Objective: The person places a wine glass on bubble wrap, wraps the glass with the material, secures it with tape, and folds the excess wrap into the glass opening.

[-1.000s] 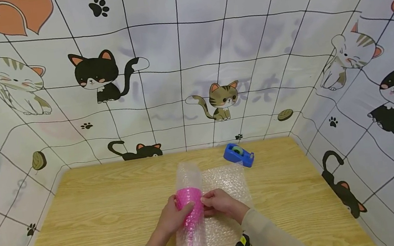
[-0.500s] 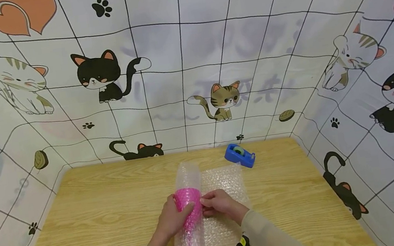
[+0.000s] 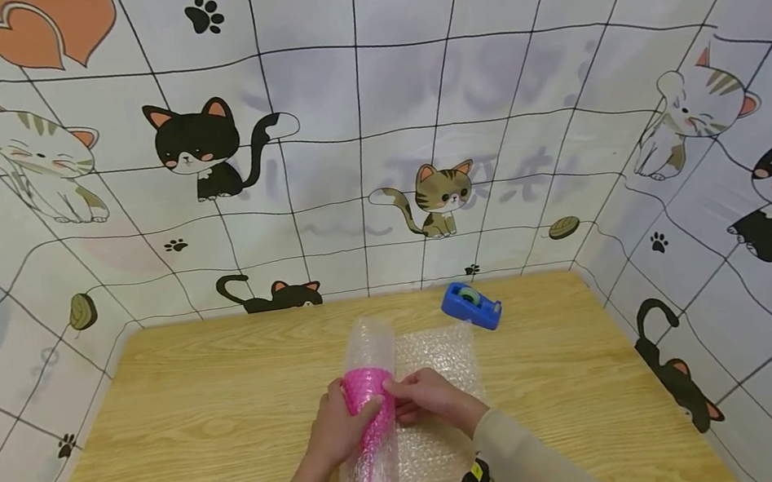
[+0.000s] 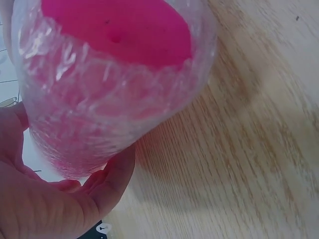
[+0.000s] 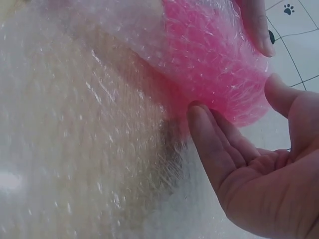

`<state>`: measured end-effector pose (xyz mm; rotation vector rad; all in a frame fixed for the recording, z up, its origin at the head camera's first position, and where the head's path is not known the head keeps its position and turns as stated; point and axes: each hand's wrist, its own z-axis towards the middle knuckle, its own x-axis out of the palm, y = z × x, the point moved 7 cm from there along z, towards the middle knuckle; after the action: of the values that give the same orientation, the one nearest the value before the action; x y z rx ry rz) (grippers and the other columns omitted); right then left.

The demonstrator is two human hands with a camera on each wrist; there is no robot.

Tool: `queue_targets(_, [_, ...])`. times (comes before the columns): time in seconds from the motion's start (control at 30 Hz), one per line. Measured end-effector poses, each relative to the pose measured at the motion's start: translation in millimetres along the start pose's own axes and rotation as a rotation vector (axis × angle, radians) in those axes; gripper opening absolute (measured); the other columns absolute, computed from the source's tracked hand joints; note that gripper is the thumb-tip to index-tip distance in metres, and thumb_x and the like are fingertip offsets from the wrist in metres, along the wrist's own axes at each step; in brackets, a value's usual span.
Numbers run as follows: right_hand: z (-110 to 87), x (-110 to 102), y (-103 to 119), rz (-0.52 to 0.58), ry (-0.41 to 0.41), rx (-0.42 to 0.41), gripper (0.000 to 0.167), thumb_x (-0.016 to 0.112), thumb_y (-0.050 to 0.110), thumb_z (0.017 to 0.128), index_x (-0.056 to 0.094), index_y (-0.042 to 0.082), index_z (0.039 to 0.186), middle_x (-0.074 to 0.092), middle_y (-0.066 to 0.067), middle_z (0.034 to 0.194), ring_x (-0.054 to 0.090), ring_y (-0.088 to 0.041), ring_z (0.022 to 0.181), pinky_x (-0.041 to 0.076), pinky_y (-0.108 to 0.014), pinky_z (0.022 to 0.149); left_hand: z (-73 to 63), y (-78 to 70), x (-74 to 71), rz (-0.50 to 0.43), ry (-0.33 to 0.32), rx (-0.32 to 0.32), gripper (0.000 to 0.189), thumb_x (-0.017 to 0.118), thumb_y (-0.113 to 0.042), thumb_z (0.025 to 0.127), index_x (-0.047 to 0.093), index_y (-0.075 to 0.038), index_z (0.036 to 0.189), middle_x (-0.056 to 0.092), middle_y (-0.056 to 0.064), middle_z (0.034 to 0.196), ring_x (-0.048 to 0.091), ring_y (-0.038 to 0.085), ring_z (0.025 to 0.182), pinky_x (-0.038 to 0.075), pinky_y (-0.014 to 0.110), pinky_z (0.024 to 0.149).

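A pink cylindrical object (image 3: 367,382) lies rolled in clear bubble wrap, lengthwise in front of me. Its flat pink end (image 4: 119,32), with a small dimple, shows through the wrap in the left wrist view. From the left, my left hand (image 3: 338,427) grips the roll, thumb across the top and fingers down the far side. At the right side, my right hand (image 3: 434,399) holds the roll's edge, thumb above and fingertips low where the roll meets the flat sheet. The unrolled bubble wrap (image 5: 94,129) spreads beneath the right hand, partly hidden by that arm.
A blue tape dispenser (image 3: 471,306) with a roll of tape stands beyond the sheet's far right corner. Everything rests on a wood-grain table (image 3: 217,413). White cat-print fabric walls (image 3: 325,175) enclose its back and sides. A black wrist camera (image 3: 475,481) sits under the right forearm.
My right thumb has moved slightly left onto the roll's edge. The near end of the roll has shifted a little left. My left hand keeps its grip.
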<state>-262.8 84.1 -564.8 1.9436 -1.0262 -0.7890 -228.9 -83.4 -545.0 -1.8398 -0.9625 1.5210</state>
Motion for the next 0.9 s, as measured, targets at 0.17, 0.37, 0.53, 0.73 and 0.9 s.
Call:
queue_targets(0.17, [1.4, 1.1, -1.2, -0.043, -0.002, -0.003, 0.051, 0.065, 0.051, 0.089, 0.068, 0.003, 0.107, 0.074, -0.01, 0.098, 0.072, -0.027, 0.094, 0.059, -0.039, 0.085, 0.0, -0.2, 1.1, -0.004, 0.006, 0.003, 0.092, 0.065, -0.056, 0.086, 0.03, 0.005, 0.146, 0.048, 0.03, 0.135, 0.056, 0.045, 0.117, 0.052, 0.058, 0.09])
queue_targets(0.37, [2.5, 2.1, -0.8, -0.036, 0.0, -0.006, 0.049, 0.065, 0.048, 0.09, 0.068, 0.002, 0.106, 0.075, -0.011, 0.097, 0.072, -0.028, 0.093, 0.059, -0.039, 0.084, -0.5, -2.2, -0.1, -0.012, 0.005, 0.014, 0.089, 0.066, -0.055, 0.086, 0.032, 0.004, 0.144, 0.049, 0.03, 0.132, 0.057, 0.046, 0.115, 0.052, 0.058, 0.089])
queue_targets(0.53, [3.6, 4.0, -1.7, -0.052, 0.003, -0.01, 0.049, 0.063, 0.048, 0.091, 0.067, 0.002, 0.108, 0.074, -0.009, 0.097, 0.072, -0.025, 0.091, 0.059, -0.038, 0.084, -0.4, -3.1, -2.3, -0.035, 0.022, 0.03, 0.085, 0.063, -0.053, 0.089, 0.032, 0.005, 0.143, 0.048, 0.031, 0.132, 0.055, 0.046, 0.117, 0.05, 0.058, 0.093])
queue_targets(0.73, [4.4, 6.0, -3.5, -0.048, 0.008, -0.031, 0.046, 0.06, 0.042, 0.095, 0.066, -0.001, 0.11, 0.074, -0.01, 0.097, 0.071, -0.021, 0.089, 0.059, -0.038, 0.084, 1.8, -3.7, -4.5, -0.073, 0.024, 0.054, 0.06, 0.046, -0.038, 0.101, 0.036, 0.005, 0.142, 0.045, 0.031, 0.134, 0.05, 0.048, 0.123, 0.042, 0.061, 0.102])
queue_targets(0.9, [4.1, 7.9, -3.3, -0.022, 0.016, -0.045, 0.044, 0.057, 0.037, 0.098, 0.065, -0.004, 0.112, 0.074, -0.012, 0.096, 0.07, -0.016, 0.085, 0.059, -0.038, 0.083, 3.0, -3.7, -5.2, -0.098, 0.03, 0.075, 0.056, 0.047, -0.031, 0.1, 0.037, 0.004, 0.142, 0.046, 0.03, 0.132, 0.05, 0.046, 0.122, 0.043, 0.06, 0.102])
